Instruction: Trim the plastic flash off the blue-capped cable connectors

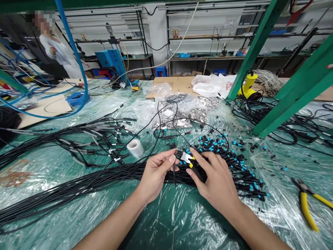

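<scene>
My left hand (155, 175) is closed in a pinch on a thin black cable (174, 176), whose short piece hangs below the fingers. In my right hand (218, 178) is a pair of small pliers (185, 158) with dark jaws and black-and-yellow handles. The jaws meet the cable right at my left fingertips; whether they are closed on it is too small to tell. Under both hands lies a long bundle of black cables (109, 177), its ends fitted with black-and-blue connectors (251, 184). Part of the plier handles is hidden by my right palm.
A roll of clear film (135, 148) stands left of my hands. Yellow-handled cutters (304, 205) lie at the right. Bags of metal parts (179, 118) sit behind, beside a green post (293, 86). More cables (78, 135) spread left. A person (61, 52) stands in the background.
</scene>
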Demonstrator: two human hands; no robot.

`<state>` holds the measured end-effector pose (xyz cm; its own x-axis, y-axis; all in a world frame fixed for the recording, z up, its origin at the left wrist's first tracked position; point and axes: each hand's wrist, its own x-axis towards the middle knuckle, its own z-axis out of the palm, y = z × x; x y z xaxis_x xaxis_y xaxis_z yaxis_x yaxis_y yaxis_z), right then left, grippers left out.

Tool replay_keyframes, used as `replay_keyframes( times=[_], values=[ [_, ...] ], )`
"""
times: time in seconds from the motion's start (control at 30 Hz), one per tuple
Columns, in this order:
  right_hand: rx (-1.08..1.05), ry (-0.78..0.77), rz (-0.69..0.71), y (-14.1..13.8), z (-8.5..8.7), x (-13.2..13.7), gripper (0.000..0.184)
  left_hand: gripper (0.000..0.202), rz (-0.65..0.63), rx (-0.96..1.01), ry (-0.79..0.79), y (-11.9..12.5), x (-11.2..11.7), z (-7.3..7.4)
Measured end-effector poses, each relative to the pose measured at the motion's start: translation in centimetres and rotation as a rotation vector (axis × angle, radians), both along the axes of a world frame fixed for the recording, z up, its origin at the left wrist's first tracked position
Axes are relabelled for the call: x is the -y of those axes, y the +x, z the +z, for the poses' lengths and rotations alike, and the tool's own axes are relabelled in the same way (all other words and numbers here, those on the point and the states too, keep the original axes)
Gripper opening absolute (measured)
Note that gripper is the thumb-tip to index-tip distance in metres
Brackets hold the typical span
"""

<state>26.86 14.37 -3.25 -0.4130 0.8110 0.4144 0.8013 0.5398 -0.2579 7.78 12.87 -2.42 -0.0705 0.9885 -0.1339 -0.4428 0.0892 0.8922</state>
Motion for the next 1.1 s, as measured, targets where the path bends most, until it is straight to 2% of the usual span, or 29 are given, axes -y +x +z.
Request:
replay_keyframes(
  times=[0.43,0.67,0.9,0.97,1.1],
  values=[
    [0.012,-0.054,-0.005,-0.3,0.0,0.0,0.052,0.023,0.009,-0.008,0.057,-0.1,-0.1,-0.7],
    [0.032,-0.033,-0.006,-0.3,-0.2,0.1,0.052,0.021,0.019,-0.026,0.056,-0.1,-0.1,-0.6],
    [-0.189,-0.245,-0.014,-0.3,0.7,0.5,0.047,0.026,0.025,-0.007,0.021,0.0,0.0,-0.3],
    [-0.205,-0.207,-0.023,-0.1,0.8,0.5,0.048,0.027,0.016,0.019,0.005,0.0,0.0,-0.2],
    [-0.1,-0.06,0.003,0.0,0.4,0.3,0.053,0.027,-0.009,0.061,-0.002,0.0,0.0,-0.1]
  ],
)
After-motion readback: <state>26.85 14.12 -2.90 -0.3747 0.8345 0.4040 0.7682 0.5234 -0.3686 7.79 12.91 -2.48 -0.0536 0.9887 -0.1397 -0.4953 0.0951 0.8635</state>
